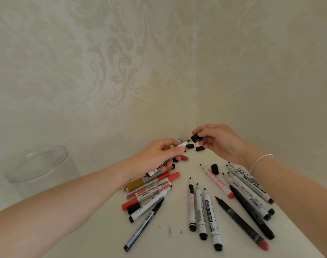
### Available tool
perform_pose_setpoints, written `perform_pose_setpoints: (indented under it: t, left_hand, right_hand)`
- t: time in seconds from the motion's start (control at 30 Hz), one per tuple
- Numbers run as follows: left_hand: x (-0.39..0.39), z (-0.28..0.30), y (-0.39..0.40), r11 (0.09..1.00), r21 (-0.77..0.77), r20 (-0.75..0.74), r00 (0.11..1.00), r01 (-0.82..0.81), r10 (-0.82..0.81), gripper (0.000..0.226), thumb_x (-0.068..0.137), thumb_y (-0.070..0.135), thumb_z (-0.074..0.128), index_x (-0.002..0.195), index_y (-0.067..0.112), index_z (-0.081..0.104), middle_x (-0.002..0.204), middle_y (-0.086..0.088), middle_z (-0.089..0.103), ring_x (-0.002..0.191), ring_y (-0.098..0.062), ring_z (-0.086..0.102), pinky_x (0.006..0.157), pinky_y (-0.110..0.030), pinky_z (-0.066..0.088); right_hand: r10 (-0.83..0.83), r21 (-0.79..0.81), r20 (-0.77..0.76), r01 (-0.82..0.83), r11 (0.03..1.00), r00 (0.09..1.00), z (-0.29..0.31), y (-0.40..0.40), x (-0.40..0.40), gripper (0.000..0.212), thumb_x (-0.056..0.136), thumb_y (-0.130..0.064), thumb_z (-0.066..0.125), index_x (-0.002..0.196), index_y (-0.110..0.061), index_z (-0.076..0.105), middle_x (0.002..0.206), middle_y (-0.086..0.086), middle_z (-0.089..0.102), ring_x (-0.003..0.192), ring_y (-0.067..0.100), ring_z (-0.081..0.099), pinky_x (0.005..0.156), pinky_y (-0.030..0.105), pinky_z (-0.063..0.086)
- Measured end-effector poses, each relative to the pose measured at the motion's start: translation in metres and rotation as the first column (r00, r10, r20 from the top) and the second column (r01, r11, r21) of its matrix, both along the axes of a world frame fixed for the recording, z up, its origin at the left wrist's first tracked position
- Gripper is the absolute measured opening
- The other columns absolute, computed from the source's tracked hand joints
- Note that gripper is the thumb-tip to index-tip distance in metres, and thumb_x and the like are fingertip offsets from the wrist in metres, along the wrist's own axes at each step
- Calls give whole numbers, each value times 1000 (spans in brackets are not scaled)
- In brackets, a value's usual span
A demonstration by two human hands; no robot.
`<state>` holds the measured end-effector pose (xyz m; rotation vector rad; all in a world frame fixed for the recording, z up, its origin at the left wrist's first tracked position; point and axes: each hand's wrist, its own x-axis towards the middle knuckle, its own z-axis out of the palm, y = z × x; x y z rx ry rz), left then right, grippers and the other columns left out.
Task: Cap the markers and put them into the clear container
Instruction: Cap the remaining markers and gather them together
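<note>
Gripping an uncapped white marker (170, 158) near its black tip, the left hand (159, 155) curls its fingers and thumb round the barrel and points the tip up and to the right, toward a black cap (195, 138). The right hand (221, 141) pinches that cap between thumb and fingertips, holding it just beside the marker's tip, the two close but apart. A thin silver bracelet (259, 161) circles the right wrist.

On the white bench (174, 244) below the hands, many markers lie scattered. A heap of red-capped and white-barrelled markers (149, 189), with one mustard-coloured barrel among them, sits under the left wrist. A slim dark pen (144, 225) lies at the near side of this heap. Three uncapped white markers (201, 209) lie side by side in the middle, tips pointing away from the person. Right of them lie a black marker with a red end (241, 221), a pink-lettered white marker (215, 180), and a fan of further uncapped markers (252, 189) partly hidden by the right forearm.

Loose black caps lie on the bench: two (200, 148) just beyond the hands and another (214, 168) beside the pink-lettered marker.

The clear container (40, 170) stands upright at the far left of the bench, well apart from the markers, against patterned cream wallpaper (121, 62).
</note>
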<state>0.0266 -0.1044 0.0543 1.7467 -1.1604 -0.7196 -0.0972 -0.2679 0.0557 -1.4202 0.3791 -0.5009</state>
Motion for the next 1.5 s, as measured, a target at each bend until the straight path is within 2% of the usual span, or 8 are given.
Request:
perform_pose_setpoints:
  t: [0.23,0.53,0.83,0.93,1.03,1.27,1.4,1.5]
  left_hand:
    - [-3,2,-3,1000,15,-17,1000,-14,15,25,96,24,57,114,9,65,66,7,66,49,-7,45,43,-16,38]
    - [0,0,-2,999,32,6,999,-39,39,23,95,28,57,112,14,66,72,0,63,52,-8,47,45,-18,40]
    - [-1,1,-2,997,45,7,998,-62,62,24,98,32,52,114,19,63,70,1,60,49,-6,49,46,-18,44]
    - [-1,1,-2,997,43,38,998,-56,55,24,98,35,50,115,22,61,69,1,58,48,-7,45,44,-20,39]
    - [1,0,-3,997,43,49,997,-57,55,24,98,35,51,114,21,62,68,2,57,47,-8,43,43,-20,35]
    - [-1,0,-3,997,63,79,997,-32,27,23,98,33,51,111,18,64,71,-2,58,48,-9,41,42,-18,33]
    - [-2,0,-3,997,74,80,996,-30,24,23,98,33,51,111,18,64,70,0,58,48,-10,41,42,-18,32]
    - [-2,0,-4,997,77,88,996,-18,11,23,98,32,52,112,17,64,70,0,58,47,-10,40,41,-17,32]
  right_hand:
    - [32,20,28,-32,999,999,-4,7,-1,16,89,5,51,91,-2,66,82,13,65,60,14,57,58,21,46]
    - [3,29,35,-4,1000,999,-4,10,-2,12,88,4,57,89,-7,60,82,13,67,64,18,60,59,21,49]
    - [-121,36,43,119,992,992,-7,9,-1,7,87,0,61,91,-5,64,83,13,66,68,17,58,62,24,44]
    - [-65,-32,-41,63,997,997,-7,6,-6,16,90,-8,60,101,-8,71,88,9,69,76,18,60,68,28,48]
    - [29,27,-14,-29,999,999,-6,5,-8,21,90,-4,59,108,-8,69,87,9,69,72,18,61,69,29,49]
    - [12,-9,20,-12,1000,1000,-6,8,-2,12,84,4,62,93,-1,69,81,10,67,68,13,60,66,21,45]
    - [0,-41,5,1,999,1000,-7,6,-2,14,83,5,63,92,-1,71,82,10,68,70,15,59,73,26,44]
    - [-8,-71,0,8,997,1000,-7,8,0,14,81,7,64,90,-3,69,80,10,66,68,16,57,68,26,42]
